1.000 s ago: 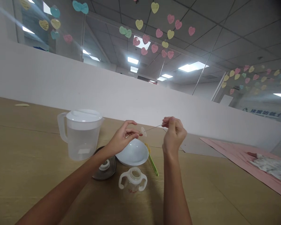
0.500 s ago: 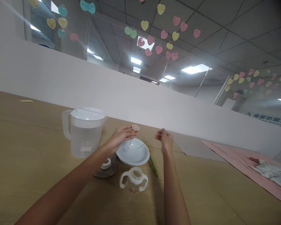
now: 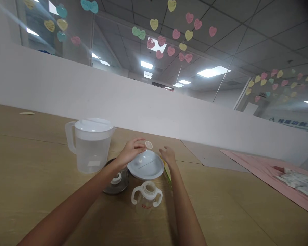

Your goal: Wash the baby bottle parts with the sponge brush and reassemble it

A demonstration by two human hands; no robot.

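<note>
In my left hand [image 3: 132, 152], closed fingers grip a pale, translucent straw nipple [image 3: 149, 145] by its round rim. The nipple's ring tilts towards me, and the small white end [image 3: 140, 161] of its straw hangs over the white bowl [image 3: 133, 173]. My right hand [image 3: 168, 156] is at the bowl's right edge, thumb and fingers pinched. A thin dark rod [image 3: 147, 164] runs in line from these fingers across the bowl; the grip itself is small and unclear. Nearer to me stands an open, clear baby bottle [image 3: 145, 203] with two white handles.
A lidded translucent pitcher [image 3: 93, 153] stands at the left. A grey dish [image 3: 113, 189] holding a white ring [image 3: 116, 179] is partly behind my left forearm. A green-handled tool [image 3: 168, 177] lies beside the bowl. Another person's hand [image 3: 279, 169] rests on pink cloth [image 3: 246, 160] at right.
My right hand has moved left and closer to the bowl, and the thin rod reaches further left. The nipple's ring has tilted and dropped slightly in my left hand.
</note>
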